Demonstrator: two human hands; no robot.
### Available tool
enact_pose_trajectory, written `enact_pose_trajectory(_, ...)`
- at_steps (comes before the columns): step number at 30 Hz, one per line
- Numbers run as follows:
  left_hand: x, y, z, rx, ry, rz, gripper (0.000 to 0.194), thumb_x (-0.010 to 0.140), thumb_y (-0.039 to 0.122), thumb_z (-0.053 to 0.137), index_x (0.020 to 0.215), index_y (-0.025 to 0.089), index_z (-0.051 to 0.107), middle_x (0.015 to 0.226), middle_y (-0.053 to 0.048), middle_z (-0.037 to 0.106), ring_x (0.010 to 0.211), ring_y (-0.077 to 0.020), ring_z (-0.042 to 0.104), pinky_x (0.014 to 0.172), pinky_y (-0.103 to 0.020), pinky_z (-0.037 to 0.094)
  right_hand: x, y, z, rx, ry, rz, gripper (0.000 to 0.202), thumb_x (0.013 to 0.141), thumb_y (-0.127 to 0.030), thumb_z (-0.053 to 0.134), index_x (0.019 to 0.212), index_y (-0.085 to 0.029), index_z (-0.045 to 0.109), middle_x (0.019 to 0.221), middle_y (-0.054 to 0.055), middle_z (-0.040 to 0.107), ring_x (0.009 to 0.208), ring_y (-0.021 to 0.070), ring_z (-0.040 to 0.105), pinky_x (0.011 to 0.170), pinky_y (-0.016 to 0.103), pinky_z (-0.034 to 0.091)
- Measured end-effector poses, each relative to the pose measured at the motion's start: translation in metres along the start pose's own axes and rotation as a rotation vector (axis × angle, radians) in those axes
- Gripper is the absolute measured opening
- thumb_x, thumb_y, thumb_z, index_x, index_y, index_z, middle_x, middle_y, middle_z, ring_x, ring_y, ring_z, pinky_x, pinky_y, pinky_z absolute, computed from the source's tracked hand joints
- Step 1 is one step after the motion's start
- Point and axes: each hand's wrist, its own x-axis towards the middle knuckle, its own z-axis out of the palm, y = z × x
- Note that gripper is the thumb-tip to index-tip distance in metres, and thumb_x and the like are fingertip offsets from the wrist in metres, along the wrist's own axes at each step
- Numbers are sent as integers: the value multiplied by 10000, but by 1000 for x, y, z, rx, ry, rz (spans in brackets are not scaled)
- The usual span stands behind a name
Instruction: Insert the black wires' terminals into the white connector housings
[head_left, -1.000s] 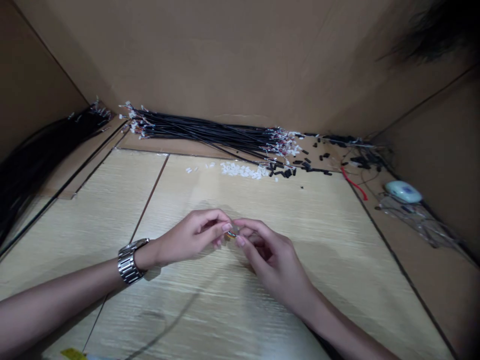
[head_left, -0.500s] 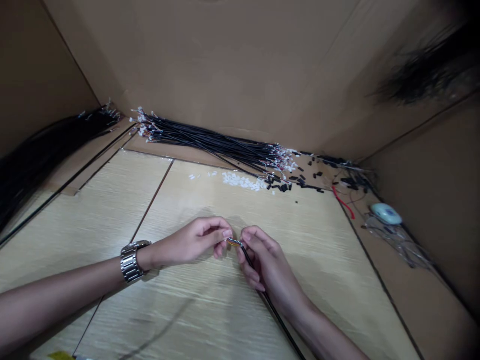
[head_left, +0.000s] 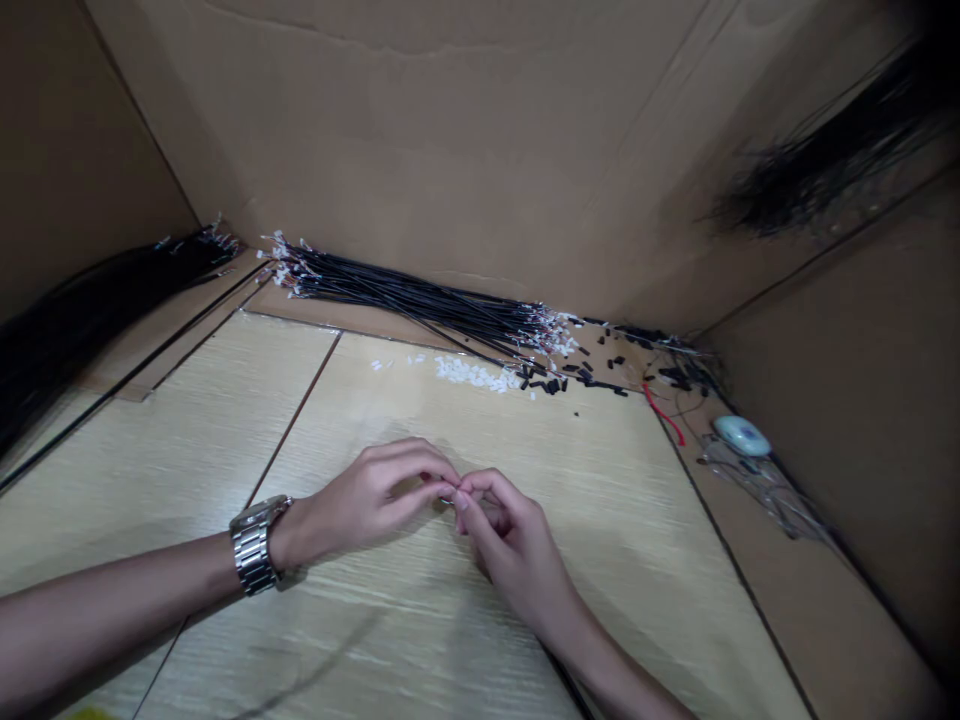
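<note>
My left hand (head_left: 390, 488), with a metal watch (head_left: 256, 545) on its wrist, has thumb and forefinger pinched together at the thin wires (head_left: 447, 501) of a cable end. Right against those fingertips, my right hand (head_left: 514, 540) pinches the same cable end, its fingers curled. The black cable (head_left: 568, 690) runs out below my right wrist toward the bottom edge. Most of its end is hidden behind the fingers.
Along the back wall lies a bundle of black cables (head_left: 420, 305) with white connectors. Before it are small white pieces (head_left: 476, 374) and short black tubes (head_left: 553, 385). More cables (head_left: 97, 295) lie left. At right are a red strip (head_left: 664, 415) and a pale-blue oval object (head_left: 741, 437).
My right hand has shifted left and its fingertips have closed up against my left hand's. The coloured wires, exposed between the hands before, are now mostly covered. The view has shifted slightly.
</note>
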Motion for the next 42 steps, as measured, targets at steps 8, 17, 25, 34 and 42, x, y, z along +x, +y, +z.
enact_pose_trajectory(8,7,3,-27,509,-48,660,135,935,108,549,1015,101,657,913,-101,749,859,-205,665,743,-306,564,-2,-17,3,430,-133,308,248,899,-432,618,870,-203,526,486,-121,357,342,26,244,320,129,228)
enact_pose_trajectory(17,5,-2,-20,335,-107,349,227,892,249,663,1080,125,633,969,-107,727,878,-195,680,772,-303,561,1,-11,4,372,-141,229,265,924,-449,560,896,-191,508,442,-121,396,330,40,253,322,136,273)
enact_pose_trajectory(25,6,-5,-21,115,-292,165,167,953,172,539,1046,142,675,964,-101,727,886,-171,671,797,-266,526,-2,-11,-2,38,-55,14,234,987,-415,458,909,-197,485,614,-63,455,474,77,388,441,189,326)
enact_pose_trajectory(34,6,4,-10,-733,-377,-591,239,892,338,659,841,106,694,769,-60,742,625,-107,677,611,-210,544,-5,-8,-7,-385,112,-482,76,952,-135,503,953,-211,512,858,7,522,737,122,511,619,241,407)
enact_pose_trajectory(42,2,6,-6,-1066,-414,-695,260,825,377,732,853,119,708,690,-41,736,552,-114,679,547,-210,548,-14,-18,-5,-408,93,-613,178,916,-44,516,999,-201,506,883,17,521,758,118,512,634,245,427)
